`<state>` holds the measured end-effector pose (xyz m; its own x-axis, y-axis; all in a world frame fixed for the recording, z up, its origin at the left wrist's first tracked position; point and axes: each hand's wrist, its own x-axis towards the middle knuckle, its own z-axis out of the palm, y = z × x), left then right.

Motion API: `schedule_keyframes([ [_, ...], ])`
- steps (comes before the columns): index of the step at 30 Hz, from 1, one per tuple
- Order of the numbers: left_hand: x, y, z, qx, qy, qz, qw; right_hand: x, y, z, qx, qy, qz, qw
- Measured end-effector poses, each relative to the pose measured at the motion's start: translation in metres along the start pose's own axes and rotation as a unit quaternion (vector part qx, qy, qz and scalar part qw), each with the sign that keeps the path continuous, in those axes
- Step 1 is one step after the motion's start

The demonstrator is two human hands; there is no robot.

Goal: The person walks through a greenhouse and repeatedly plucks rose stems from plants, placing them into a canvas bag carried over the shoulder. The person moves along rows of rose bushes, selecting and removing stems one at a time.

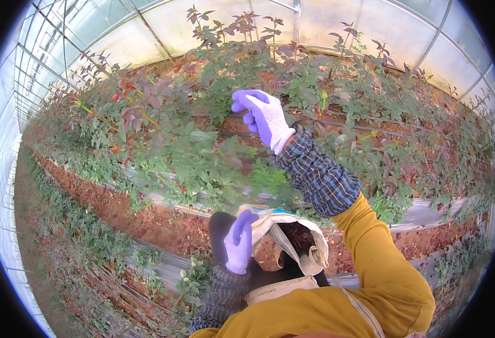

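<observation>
My right hand (265, 118), in a white and purple coated work glove, reaches out over the leafy rose bushes (197, 148). Its fingers are curled; whether something thin lies between them cannot be told. My left hand (239, 243), gloved alike, is low by my legs, beside the rim of an open cloth bag (268, 219). The left fingers are bent near the bag's edge, and their grip is unclear. Dark plant matter (298, 236) shows inside the bag. A green rose bud (324, 94) stands on a stem to the right of my right hand.
Behind the bushes runs the greenhouse's plastic film wall (332, 21) on metal pipes. Dark horizontal lines cross the bed among the stems. A reddish soil path (163, 226) with plastic mulch (425, 213) along it passes under me. Another planted row (87, 228) lies at the lower left.
</observation>
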<state>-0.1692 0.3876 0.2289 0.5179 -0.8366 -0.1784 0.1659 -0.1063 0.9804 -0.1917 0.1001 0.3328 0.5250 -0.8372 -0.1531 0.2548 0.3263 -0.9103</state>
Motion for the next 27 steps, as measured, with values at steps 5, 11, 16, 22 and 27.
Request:
schedule_keyframes([
  [5, 0.004, 0.014, -0.021, 0.116, 0.072, 0.045, 0.99, 0.149, 0.015, 0.032, 0.148, 0.176, -0.073, 0.97],
  [11, 0.072, 0.041, -0.007, 0.046, -0.046, 0.072, 0.995, 0.279, 0.012, -0.023, -0.077, 0.268, -0.18, 0.943],
  [16, 0.208, 0.083, 0.052, 0.035, -0.141, 0.191, 0.971, 0.342, -0.015, -0.076, -0.337, 0.288, -0.148, 0.884],
  [22, 0.378, 0.124, 0.115, -0.157, -0.065, 0.141, 0.975, 0.383, -0.028, -0.07, -0.501, 0.24, -0.08, 0.827],
  [27, 0.448, 0.105, 0.138, -0.165, 0.012, 0.134, 0.977, 0.396, -0.018, -0.083, -0.517, 0.203, -0.064, 0.829],
])
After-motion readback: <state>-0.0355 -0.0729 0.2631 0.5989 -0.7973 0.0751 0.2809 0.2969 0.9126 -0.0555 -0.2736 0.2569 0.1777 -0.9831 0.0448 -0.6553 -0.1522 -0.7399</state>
